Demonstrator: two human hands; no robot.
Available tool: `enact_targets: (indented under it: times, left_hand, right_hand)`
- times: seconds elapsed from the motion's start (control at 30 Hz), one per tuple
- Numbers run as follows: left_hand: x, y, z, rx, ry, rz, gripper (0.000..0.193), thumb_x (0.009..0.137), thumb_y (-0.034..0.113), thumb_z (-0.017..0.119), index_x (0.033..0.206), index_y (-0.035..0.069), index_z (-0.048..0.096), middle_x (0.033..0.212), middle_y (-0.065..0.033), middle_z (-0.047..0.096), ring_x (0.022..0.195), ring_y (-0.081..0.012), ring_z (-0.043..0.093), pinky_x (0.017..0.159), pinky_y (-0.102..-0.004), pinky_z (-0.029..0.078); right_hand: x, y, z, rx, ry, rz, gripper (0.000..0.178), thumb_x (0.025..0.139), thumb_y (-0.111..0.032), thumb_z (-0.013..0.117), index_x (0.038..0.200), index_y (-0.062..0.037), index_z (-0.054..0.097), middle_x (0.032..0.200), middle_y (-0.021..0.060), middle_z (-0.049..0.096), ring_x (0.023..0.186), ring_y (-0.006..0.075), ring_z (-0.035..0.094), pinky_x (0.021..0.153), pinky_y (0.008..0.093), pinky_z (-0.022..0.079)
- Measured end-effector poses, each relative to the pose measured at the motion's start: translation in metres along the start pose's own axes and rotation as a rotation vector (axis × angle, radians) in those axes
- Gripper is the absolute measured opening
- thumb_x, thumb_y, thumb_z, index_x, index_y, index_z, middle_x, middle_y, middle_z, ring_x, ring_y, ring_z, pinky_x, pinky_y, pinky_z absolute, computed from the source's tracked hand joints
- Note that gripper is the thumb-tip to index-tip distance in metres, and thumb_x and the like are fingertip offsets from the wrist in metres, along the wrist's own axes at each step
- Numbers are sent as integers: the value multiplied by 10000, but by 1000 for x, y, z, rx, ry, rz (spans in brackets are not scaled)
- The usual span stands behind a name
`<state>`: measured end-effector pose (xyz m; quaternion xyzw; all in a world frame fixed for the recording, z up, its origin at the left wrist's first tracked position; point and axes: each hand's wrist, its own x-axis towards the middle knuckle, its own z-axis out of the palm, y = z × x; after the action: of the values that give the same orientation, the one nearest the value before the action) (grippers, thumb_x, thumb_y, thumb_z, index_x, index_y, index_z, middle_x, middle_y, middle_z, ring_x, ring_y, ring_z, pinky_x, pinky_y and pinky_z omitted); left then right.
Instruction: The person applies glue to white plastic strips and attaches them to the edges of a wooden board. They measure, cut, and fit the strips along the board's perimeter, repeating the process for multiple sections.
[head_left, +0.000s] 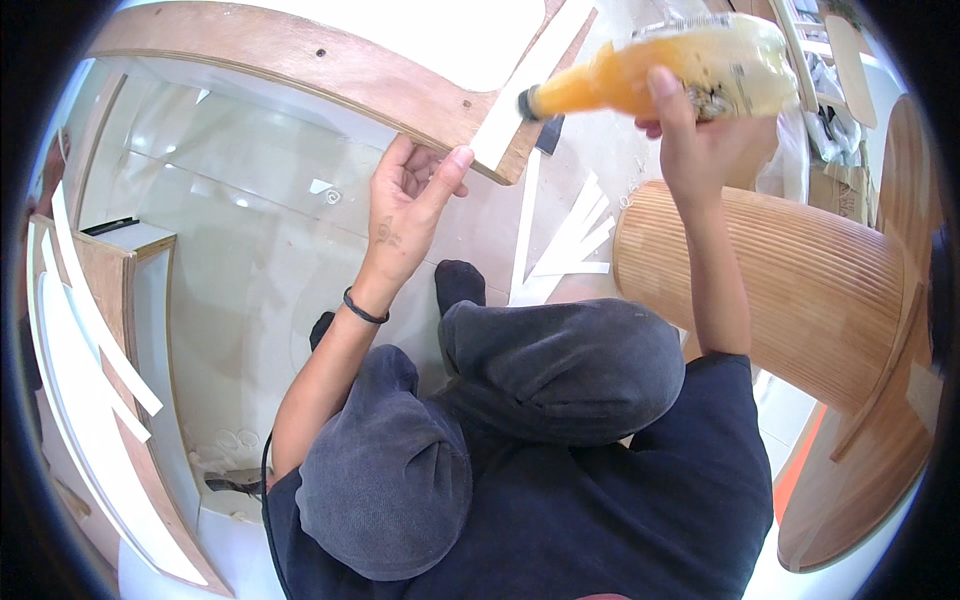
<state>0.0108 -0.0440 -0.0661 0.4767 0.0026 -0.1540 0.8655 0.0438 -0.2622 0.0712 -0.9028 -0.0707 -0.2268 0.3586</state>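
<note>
My right hand is wrapped round a clear plastic bottle holding yellow-orange liquid. The bottle lies nearly level in the air, its dark-tipped neck pointing left, close to the right edge of a plywood frame. Along that edge runs a flat white strip. My left hand pinches the frame's near corner, thumb on top by the strip's end and fingers bent underneath. Whether the bottle's tip touches the frame, I cannot tell.
Several loose white strips lie fanned on the tiled floor. At the right stands a ribbed, curved wooden piece with rounded boards. Another white-topped wooden frame with strips on it is at the left. A dark block sits beyond the corner.
</note>
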Motion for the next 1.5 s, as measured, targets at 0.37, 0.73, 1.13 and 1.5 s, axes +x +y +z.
enact_targets:
  times: [0.37,0.73,1.13,1.5]
  left_hand:
    - [0,-2,-1,14,-11,-5,348,925,166,688,1188,-22,561,1055,-101,674,828,-93,596,685,-251,501]
    - [0,-1,1,-2,5,-18,351,927,165,687,1195,-21,556,1063,-98,673,856,-91,601,700,-255,504]
    - [0,0,3,103,30,-6,306,934,241,665,1128,17,587,884,-56,662,714,-103,595,638,-230,420]
    - [2,-1,-7,167,8,-43,280,932,218,681,1092,12,580,943,-75,680,712,-101,593,648,-230,422]
  right_hand:
    - [6,-15,4,-139,21,-70,342,864,-215,742,1008,72,627,791,118,695,538,136,667,474,219,556]
    - [14,-14,21,58,-20,2,241,875,-149,726,960,50,620,774,81,671,570,101,635,468,213,524]
    - [-3,-21,5,197,-110,125,327,864,-176,726,1049,47,576,757,76,650,511,110,607,410,214,479]
    - [-17,17,-55,346,142,374,349,858,-278,727,1020,-5,582,797,94,661,523,102,613,436,183,473]
